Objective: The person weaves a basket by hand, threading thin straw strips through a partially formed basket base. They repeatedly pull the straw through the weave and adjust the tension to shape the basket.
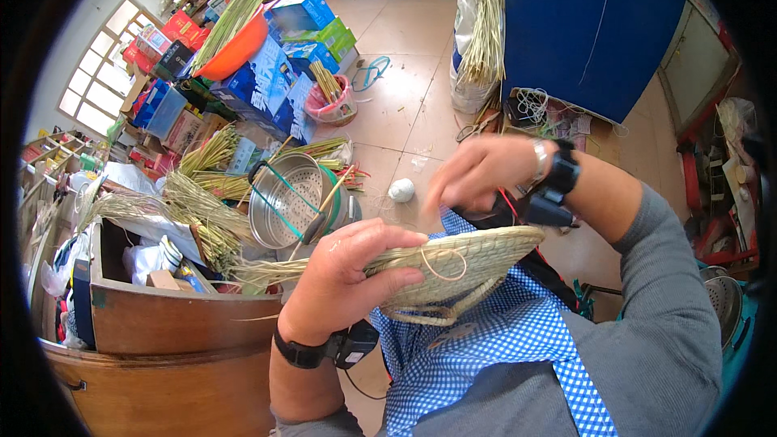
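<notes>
My left hand [355, 273] grips the edge of a woven straw piece [461, 264], its thumb on the near side and its fingers over the top. The piece has a coiled, stitched look and is held tilted in front of my checked apron [516, 321]. A thin loop of strand [448, 264] stands out from its face near my left fingertips. Loose straw ends [273, 270] stick out to the left past my hand. My right hand [470, 179], blurred, hangs just above the far rim with bent fingers. Whether it pinches a strand cannot be made out.
Left of me is an open wooden drawer [188, 321] with straw bundles [212, 237] behind it. A perforated steel pot [291, 200] stands beyond my left hand. On the tiled floor lies a ball of white string [400, 190]. A blue panel [589, 30] rises at the right.
</notes>
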The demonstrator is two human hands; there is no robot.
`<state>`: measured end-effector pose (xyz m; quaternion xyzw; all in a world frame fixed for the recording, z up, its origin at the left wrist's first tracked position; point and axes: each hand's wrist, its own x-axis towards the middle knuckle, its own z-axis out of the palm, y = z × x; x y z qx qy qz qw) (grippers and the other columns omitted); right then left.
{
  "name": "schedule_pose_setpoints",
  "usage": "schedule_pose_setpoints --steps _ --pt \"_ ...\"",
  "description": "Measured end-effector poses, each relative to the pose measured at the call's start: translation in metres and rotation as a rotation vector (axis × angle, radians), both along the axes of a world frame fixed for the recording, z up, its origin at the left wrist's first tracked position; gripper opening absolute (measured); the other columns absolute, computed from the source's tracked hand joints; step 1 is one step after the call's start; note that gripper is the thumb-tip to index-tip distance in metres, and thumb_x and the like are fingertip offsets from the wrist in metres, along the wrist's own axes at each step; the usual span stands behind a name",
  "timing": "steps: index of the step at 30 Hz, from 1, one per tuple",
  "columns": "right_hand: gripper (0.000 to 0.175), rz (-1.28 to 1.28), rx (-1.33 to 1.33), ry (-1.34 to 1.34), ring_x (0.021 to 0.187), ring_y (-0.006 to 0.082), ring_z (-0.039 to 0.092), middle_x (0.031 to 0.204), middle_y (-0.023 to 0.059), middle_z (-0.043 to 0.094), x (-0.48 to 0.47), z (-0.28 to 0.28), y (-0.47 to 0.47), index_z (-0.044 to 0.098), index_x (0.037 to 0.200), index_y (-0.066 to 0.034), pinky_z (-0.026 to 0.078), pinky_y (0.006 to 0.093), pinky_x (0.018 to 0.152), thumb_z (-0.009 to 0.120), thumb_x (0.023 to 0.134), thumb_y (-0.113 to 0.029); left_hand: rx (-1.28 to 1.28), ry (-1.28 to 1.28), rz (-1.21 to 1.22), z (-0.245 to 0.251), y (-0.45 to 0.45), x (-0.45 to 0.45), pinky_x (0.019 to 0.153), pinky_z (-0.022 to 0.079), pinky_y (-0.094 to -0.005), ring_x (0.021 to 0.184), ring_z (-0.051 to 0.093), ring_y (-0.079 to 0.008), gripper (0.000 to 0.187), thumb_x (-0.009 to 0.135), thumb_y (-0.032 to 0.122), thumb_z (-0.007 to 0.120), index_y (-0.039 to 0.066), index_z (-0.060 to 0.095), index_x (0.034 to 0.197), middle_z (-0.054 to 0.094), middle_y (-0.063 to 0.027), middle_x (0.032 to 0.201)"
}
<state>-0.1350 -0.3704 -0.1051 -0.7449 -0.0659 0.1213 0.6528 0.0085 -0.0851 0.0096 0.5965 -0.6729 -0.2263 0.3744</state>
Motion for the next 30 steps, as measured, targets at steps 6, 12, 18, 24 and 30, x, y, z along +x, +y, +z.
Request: schedule_pose_setpoints --steps 6,12,18,24,30 --pt "0.025 0.213 0.017 -0.115 0.077 0.0061 0.056 0.084 -0.0040 0.063 0.022 0.012 0.044 0.074 0.105 -0.0026 0.047 0.0255 0.065 0.064 0.104 -0.026 0.035 0.007 0.022 0.010 0.031 0.010 0.074 0.052 -0.0317 0.083 0.067 -0.0239 0.036 0.078 0.006 0.085 0.002 0.072 0.112 0.069 -0.0098 0.090" --pt "0.023 -0.469 -0.139 0.294 0.055 0.0027 0.049 0.070 -0.0034 0.064 0.000 0.010 0.001 0.077 0.102 -0.0011 0.036 0.0190 0.048 0.064 0.100 -0.019 0.002 -0.009 0.023 0.008 0.031 0.014 0.073 0.051 -0.0348 0.083 0.066 -0.0262 0.034 0.079 0.009 0.084 0.004 0.072 0.110 0.070 -0.0105 0.091" --pt "0.037 0.407 0.203 0.187 0.069 0.0043 0.056 0.087 0.0021 0.066 0.022 0.046 0.063 0.063 0.135 0.0007 0.046 0.0215 0.056 0.060 0.107 -0.023 0.002 -0.079 -0.065 0.005 0.013 0.003 0.069 0.051 -0.0334 0.078 0.066 -0.0239 0.037 0.074 0.012 0.089 0.004 0.073 0.107 0.071 -0.0087 0.090" --pt "0.024 0.070 -0.067 -0.226 0.075 0.0134 0.063 0.084 0.0037 0.070 0.010 -0.002 0.031 0.075 0.099 -0.0017 0.052 0.0328 0.070 0.064 0.103 -0.023 0.041 -0.059 -0.012 0.011 0.028 0.008 0.069 0.051 -0.0336 0.079 0.066 -0.0241 0.039 0.074 0.014 0.089 0.005 0.073 0.108 0.070 -0.0087 0.090" --pt "0.018 -0.161 -0.755 0.000 0.071 0.0178 0.069 0.094 0.0118 0.074 -0.006 -0.010 -0.006 0.074 0.103 -0.0057 0.055 0.0319 0.067 0.065 0.100 -0.020 0.067 -0.097 0.006 -0.003 0.014 0.003 0.076 0.053 -0.0345 0.087 0.069 -0.0273 0.036 0.077 0.013 0.087 0.003 0.072 0.108 0.071 -0.0106 0.092"
